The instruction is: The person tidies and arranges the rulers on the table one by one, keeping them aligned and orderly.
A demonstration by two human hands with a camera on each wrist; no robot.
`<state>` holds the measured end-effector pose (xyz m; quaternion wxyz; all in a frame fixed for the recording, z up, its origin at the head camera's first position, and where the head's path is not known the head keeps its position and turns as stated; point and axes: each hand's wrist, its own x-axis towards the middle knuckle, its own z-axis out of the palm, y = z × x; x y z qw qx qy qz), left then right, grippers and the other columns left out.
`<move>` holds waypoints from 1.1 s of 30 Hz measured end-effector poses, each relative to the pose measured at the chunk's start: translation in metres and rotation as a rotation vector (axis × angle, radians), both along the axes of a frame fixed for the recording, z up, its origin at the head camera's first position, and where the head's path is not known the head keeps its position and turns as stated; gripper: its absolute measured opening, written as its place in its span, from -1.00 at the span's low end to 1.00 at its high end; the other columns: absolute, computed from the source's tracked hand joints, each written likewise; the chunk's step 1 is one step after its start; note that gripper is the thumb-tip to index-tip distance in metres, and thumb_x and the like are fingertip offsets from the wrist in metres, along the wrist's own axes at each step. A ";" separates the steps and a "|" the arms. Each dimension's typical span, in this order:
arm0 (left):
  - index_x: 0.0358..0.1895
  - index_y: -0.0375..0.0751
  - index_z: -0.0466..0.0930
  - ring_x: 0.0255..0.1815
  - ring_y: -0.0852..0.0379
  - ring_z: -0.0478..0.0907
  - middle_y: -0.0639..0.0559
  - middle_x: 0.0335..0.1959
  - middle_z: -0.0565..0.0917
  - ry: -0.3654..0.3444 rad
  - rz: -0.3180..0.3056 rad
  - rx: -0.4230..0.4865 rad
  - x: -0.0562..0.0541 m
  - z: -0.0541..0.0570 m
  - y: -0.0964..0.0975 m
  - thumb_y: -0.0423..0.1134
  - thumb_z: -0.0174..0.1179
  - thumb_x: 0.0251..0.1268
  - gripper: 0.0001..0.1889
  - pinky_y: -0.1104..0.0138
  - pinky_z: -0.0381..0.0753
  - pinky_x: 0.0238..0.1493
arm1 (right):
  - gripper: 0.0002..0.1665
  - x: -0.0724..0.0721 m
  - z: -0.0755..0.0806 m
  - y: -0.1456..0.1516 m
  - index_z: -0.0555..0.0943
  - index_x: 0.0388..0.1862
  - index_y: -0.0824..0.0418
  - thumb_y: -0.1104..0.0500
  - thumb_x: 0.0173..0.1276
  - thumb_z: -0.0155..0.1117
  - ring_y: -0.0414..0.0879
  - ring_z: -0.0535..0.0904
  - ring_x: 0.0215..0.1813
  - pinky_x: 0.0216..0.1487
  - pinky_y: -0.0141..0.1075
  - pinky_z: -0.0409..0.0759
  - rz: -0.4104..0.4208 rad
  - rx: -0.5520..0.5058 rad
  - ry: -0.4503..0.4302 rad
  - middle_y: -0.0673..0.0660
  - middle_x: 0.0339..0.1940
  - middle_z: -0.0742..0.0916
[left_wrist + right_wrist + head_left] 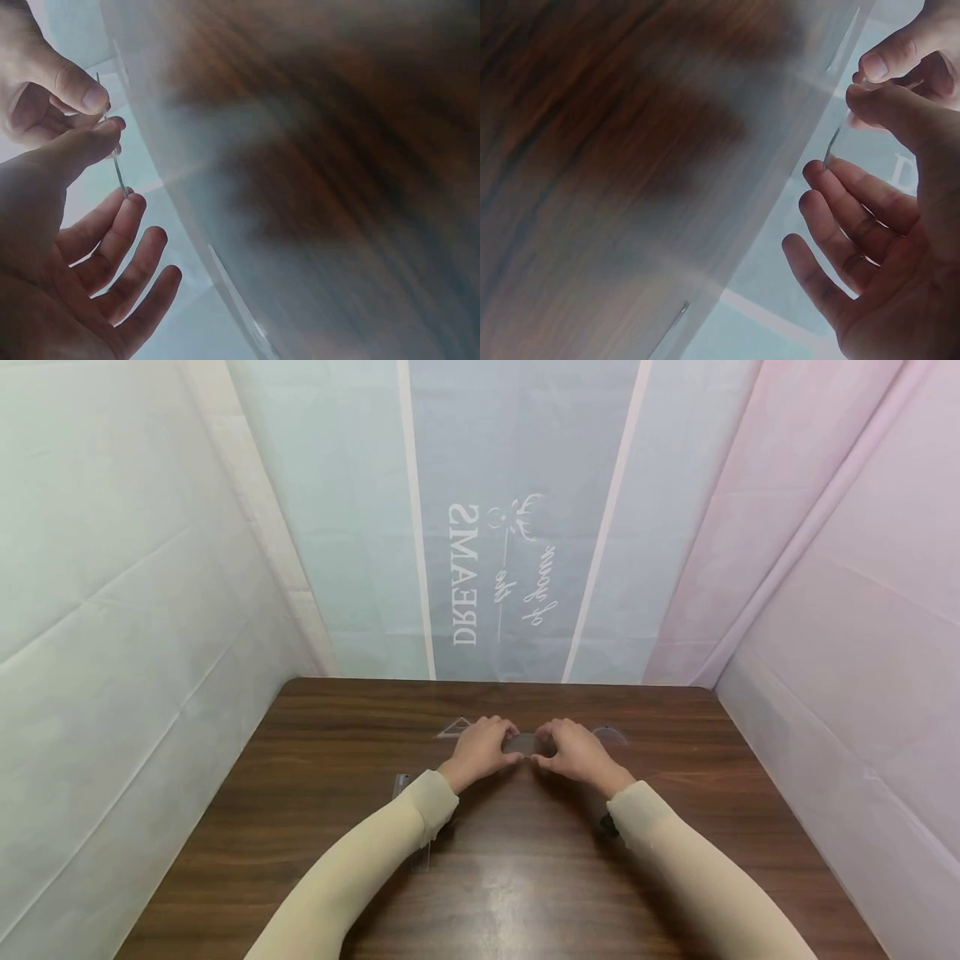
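Both hands meet near the far side of the brown wooden table [517,893]. Between them is a thin, clear flat plastic piece [522,743], seen edge-on in the wrist views; its exact kind cannot be told. The left hand [483,750] pinches one side between thumb and fingertips, its other fingers spread. On the opposite side, the right hand [576,752] holds it likewise, thumbs close together. Just beyond the left hand lies a clear set square [454,728]. A clear protractor [610,735] lies to the right of the right hand.
By the left sleeve [375,839] lies a clear ruler-like strip [401,784], partly covered by the forearm. Another clear edge [422,857] shows below that sleeve. Something small and black [609,825] sits under the right cuff. Fabric walls [517,443] enclose the table.
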<state>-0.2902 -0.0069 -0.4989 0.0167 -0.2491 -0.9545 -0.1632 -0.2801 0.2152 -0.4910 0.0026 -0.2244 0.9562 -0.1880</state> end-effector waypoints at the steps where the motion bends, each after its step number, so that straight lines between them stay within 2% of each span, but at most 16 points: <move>1: 0.23 -0.04 0.72 0.06 0.10 0.62 0.09 0.03 0.72 0.004 -0.001 0.000 0.002 0.000 -0.002 0.11 0.48 0.40 -0.53 0.24 0.65 0.10 | -0.55 0.001 0.000 -0.002 0.75 0.13 0.20 0.00 0.39 0.59 0.00 0.68 0.00 0.07 0.01 0.70 0.003 0.001 0.002 0.08 -0.04 0.77; 11: 0.14 -0.04 0.77 0.01 0.12 0.65 0.10 -0.03 0.73 0.034 -0.014 0.042 0.024 0.000 -0.023 0.09 0.52 0.35 -0.58 0.22 0.67 0.07 | -0.52 0.019 0.005 -0.013 0.74 0.17 0.20 0.00 0.38 0.62 0.01 0.69 0.00 0.05 0.00 0.71 0.071 0.010 -0.038 0.09 0.00 0.76; 16: 0.16 -0.04 0.75 0.05 0.13 0.66 0.11 0.01 0.75 0.046 -0.029 0.064 0.031 0.002 -0.033 0.09 0.51 0.37 -0.57 0.20 0.67 0.12 | -0.54 0.026 0.008 -0.018 0.75 0.15 0.18 -0.01 0.38 0.62 0.00 0.68 0.00 0.05 0.00 0.70 0.087 0.005 -0.019 0.07 -0.02 0.75; 25: 0.24 -0.03 0.72 0.08 0.13 0.65 0.10 0.06 0.72 0.001 -0.067 0.089 0.044 0.004 -0.052 0.12 0.50 0.38 -0.51 0.17 0.68 0.10 | -0.52 0.039 0.010 -0.030 0.74 0.16 0.17 -0.01 0.37 0.63 -0.05 0.67 -0.04 0.02 -0.05 0.69 0.125 0.006 0.012 0.05 -0.03 0.75; 33: 0.21 -0.01 0.74 0.06 0.14 0.64 0.11 0.04 0.70 0.026 -0.096 0.085 0.052 0.005 -0.069 0.12 0.53 0.34 -0.51 0.18 0.68 0.09 | -0.52 0.047 0.010 -0.040 0.73 0.17 0.17 0.00 0.37 0.62 -0.11 0.65 -0.07 -0.02 -0.10 0.68 0.174 0.000 0.010 0.04 -0.01 0.75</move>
